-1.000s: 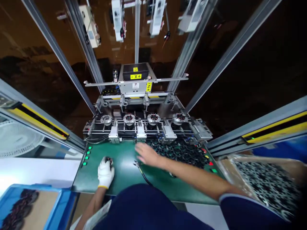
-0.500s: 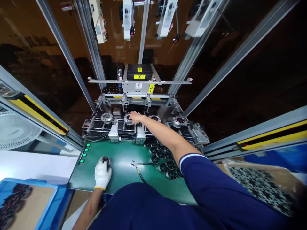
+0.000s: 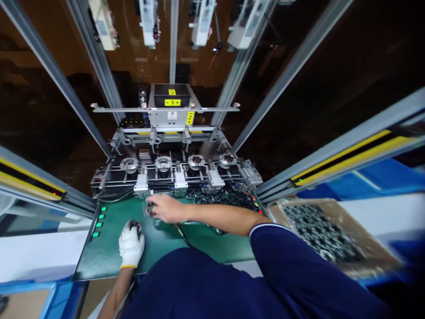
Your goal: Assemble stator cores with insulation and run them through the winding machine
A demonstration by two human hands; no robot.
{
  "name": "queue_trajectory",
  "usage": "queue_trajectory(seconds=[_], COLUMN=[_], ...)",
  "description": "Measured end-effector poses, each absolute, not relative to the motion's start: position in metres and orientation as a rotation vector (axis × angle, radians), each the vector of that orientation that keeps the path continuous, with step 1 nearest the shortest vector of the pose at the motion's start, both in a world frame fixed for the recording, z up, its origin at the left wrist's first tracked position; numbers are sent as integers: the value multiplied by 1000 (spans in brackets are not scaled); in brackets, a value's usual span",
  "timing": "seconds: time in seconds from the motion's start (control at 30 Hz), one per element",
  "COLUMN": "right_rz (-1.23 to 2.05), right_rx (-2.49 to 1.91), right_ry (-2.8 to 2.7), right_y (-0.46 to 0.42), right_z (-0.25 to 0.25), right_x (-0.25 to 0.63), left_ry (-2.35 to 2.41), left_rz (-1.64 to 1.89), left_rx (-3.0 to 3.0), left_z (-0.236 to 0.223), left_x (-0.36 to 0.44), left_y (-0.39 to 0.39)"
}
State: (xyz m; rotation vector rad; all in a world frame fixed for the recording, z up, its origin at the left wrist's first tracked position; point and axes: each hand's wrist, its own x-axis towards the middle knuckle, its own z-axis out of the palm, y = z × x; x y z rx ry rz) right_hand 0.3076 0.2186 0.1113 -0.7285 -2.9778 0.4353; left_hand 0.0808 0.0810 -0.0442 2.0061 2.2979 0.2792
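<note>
Two hands, each gripping a small round part over a green table.
The gloved left hand (image 3: 131, 243) is closed around a dark coil (image 3: 135, 227) low on the green table (image 3: 109, 252); the bare right hand (image 3: 168, 208) pinches a blurred wheel (image 3: 150, 207) in its fingertips, nearer the machine (image 3: 181, 179). Pliers (image 3: 182, 231) lie partly hidden beneath the right forearm, and a box of metal rings (image 3: 320, 230) sits to the right.

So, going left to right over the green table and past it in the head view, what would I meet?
Green squares, gloved left hand, bare right hand, heap of dark parts, plastic-lined box.
</note>
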Motion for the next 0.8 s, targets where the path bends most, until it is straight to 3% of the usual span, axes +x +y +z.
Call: queue_trajectory(seconds=[0.13, 0.27, 0.5, 0.67, 0.8], right_rz=[500, 496, 447, 347, 197], right_rx=[-866, -1022, -1120, -1311, -1329], right_ry=[-2973, -2840, -2713, -2595, -2553], right_y=[157, 152, 97, 63, 72], right_z=[33, -1, -35, -61, -53], right_x=[283, 285, 409, 435, 423], left_ry=[2211, 2107, 2118, 1983, 1751], left_rz=[166, 27, 26, 121, -63], left_rx=[2069, 2116, 2117, 2369, 2652], left_z=[-30, -9, 66, 158, 208], left_x=[80, 75, 74, 154, 247], left_y=[98, 111, 129, 204, 268])
